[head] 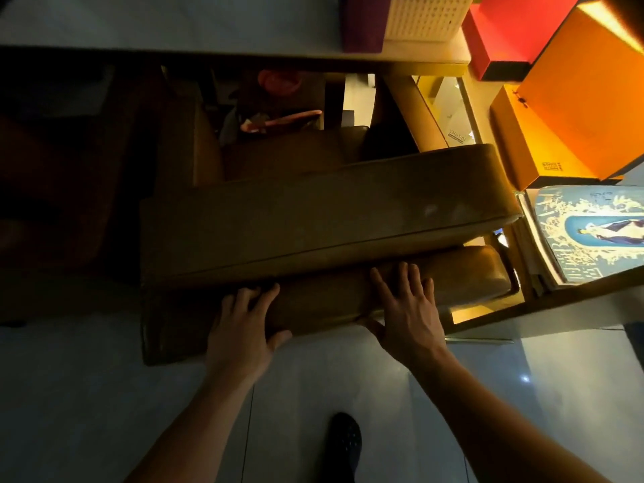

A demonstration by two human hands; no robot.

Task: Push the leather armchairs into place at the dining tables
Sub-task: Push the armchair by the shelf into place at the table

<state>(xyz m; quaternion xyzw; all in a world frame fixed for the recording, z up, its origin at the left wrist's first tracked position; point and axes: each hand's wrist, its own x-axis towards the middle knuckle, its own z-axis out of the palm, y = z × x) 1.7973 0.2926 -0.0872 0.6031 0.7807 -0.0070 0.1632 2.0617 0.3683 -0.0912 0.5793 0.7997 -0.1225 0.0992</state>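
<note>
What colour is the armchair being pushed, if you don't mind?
Tan-brown leather armchair, best seen in the head view.

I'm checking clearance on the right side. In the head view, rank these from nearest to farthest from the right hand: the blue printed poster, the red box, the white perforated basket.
From the right hand, on the armchair back:
1. Blue printed poster, just to its right, beside the chair.
2. Red box, far ahead, upper right.
3. White perforated basket, far ahead at the top edge; too close to call against the red box.
</note>
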